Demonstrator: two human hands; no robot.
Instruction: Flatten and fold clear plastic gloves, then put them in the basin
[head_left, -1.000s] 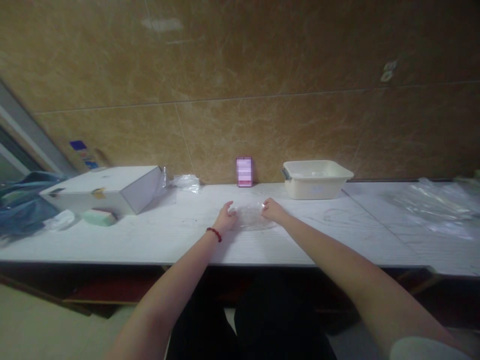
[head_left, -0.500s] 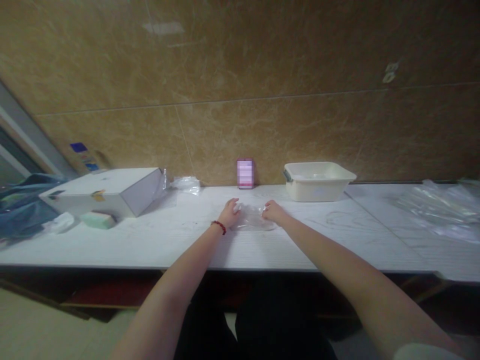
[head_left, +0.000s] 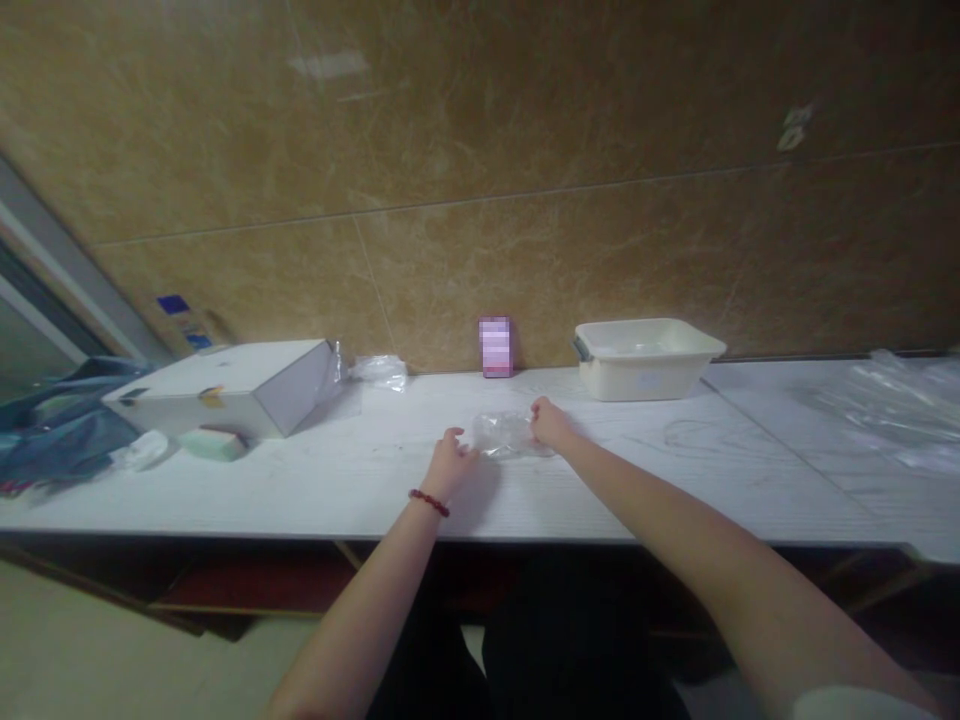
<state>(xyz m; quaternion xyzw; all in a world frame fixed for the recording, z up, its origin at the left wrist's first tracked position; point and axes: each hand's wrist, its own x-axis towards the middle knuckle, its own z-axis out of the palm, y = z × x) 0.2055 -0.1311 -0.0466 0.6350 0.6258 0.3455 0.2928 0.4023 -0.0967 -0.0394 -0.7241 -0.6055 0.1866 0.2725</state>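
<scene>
Right hand [head_left: 553,427] pinches clear plastic [head_left: 501,433], partly bunched, rest loose (work looks midway); left hand [head_left: 451,467] beside it, fingers parted, seemingly empty, contact unclear.

Left hand [head_left: 450,468]: bare, slim fingers, nails too small to make out
Left wrist [head_left: 437,487]: bracelet [head_left: 429,502], dark red, small roundish beads, looks like single strand, detail blurred
Left forearm [head_left: 367,620]: bare down to lower frame edge
Right hand [head_left: 553,428]: bare, nails also too small to tell
Right forearm [head_left: 675,530]: bare from wrist to sleeve
Right sleeve [head_left: 851,704]: pale greyish white, curved hem, mostly cropped
Legwear [head_left: 581,640]: black or very dark, seams lost in shadow
</scene>
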